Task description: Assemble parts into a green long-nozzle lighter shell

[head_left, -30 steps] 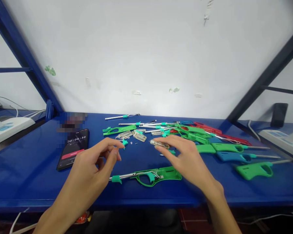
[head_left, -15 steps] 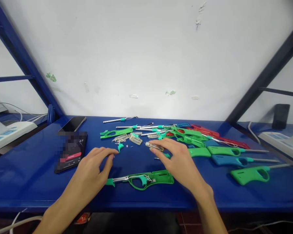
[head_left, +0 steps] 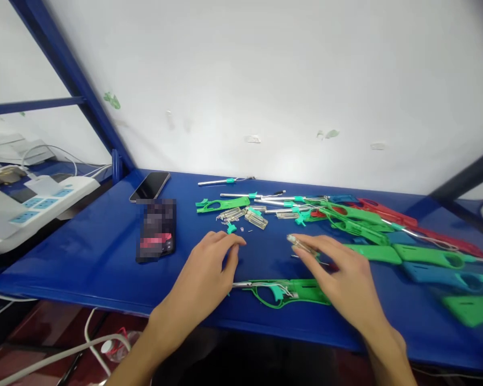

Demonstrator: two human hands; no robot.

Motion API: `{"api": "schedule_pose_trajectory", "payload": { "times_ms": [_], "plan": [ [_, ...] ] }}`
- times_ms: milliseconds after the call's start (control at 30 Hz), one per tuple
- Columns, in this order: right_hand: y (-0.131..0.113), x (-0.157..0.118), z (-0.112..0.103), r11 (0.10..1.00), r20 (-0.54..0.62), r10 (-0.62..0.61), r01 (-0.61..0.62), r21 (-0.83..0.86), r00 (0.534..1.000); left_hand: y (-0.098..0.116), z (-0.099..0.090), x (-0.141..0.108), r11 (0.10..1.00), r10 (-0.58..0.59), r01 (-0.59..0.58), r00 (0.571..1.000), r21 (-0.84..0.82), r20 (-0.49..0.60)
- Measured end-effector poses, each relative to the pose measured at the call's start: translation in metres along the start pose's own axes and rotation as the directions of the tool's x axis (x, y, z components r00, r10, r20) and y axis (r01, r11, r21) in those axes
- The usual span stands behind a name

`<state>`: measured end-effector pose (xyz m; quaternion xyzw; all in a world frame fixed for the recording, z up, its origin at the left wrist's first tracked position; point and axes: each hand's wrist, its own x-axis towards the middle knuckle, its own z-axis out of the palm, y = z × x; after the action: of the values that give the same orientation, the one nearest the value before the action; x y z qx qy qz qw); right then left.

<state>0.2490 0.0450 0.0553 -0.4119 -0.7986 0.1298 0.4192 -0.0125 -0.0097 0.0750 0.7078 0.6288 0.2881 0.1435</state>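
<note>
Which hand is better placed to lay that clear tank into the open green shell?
Right hand, probably: its fingertips hold the tank, above the green shell's wide end. I see nothing held in the left hand.

Left hand [head_left: 205,268] now reaches to the right of the loose teal trigger [head_left: 231,228] it was beside, thumb and forefinger drawn closer together. Right hand [head_left: 348,273], with its clear tank [head_left: 305,246], has shifted away from the loose tanks [head_left: 256,219] toward the front edge of the surface [head_left: 100,268], the tank slanting more. View swung left: more of the white power strip [head_left: 50,205] shows past the left edge.
</note>
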Motion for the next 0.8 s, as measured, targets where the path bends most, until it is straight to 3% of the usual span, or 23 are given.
{"api": "schedule_pose_trajectory", "payload": {
  "times_ms": [267,500,567,667,733,800],
  "plan": [
    [0.005,-0.005,0.007,0.993,-0.022,0.002,-0.005,-0.117,1.0,-0.011,-0.025,0.0,0.998,-0.068,0.067,0.996,-0.021,-0.05],
    [-0.001,-0.009,0.011,0.985,-0.007,0.0,-0.002,-0.172,1.0,0.013,-0.029,-0.014,0.994,-0.106,0.104,0.992,-0.03,-0.073],
    [-0.003,-0.01,0.011,0.984,-0.032,0.001,-0.007,-0.176,0.999,0.016,-0.03,-0.034,0.99,-0.141,0.141,0.99,-0.029,-0.006],
    [-0.005,-0.009,0.012,0.984,-0.079,0.002,-0.017,-0.179,0.997,0.002,-0.021,-0.089,0.979,-0.198,0.202,0.97,-0.014,0.142],
    [-0.008,-0.007,0.013,0.983,-0.108,-0.002,-0.017,-0.18,0.994,-0.018,-0.002,-0.135,0.96,-0.275,0.28,0.937,0.009,0.216],
    [-0.011,-0.006,0.014,0.984,-0.129,-0.012,-0.011,-0.176,0.992,-0.042,0.027,-0.176,0.904,-0.427,0.424,0.875,0.063,0.227]
  ]
}}
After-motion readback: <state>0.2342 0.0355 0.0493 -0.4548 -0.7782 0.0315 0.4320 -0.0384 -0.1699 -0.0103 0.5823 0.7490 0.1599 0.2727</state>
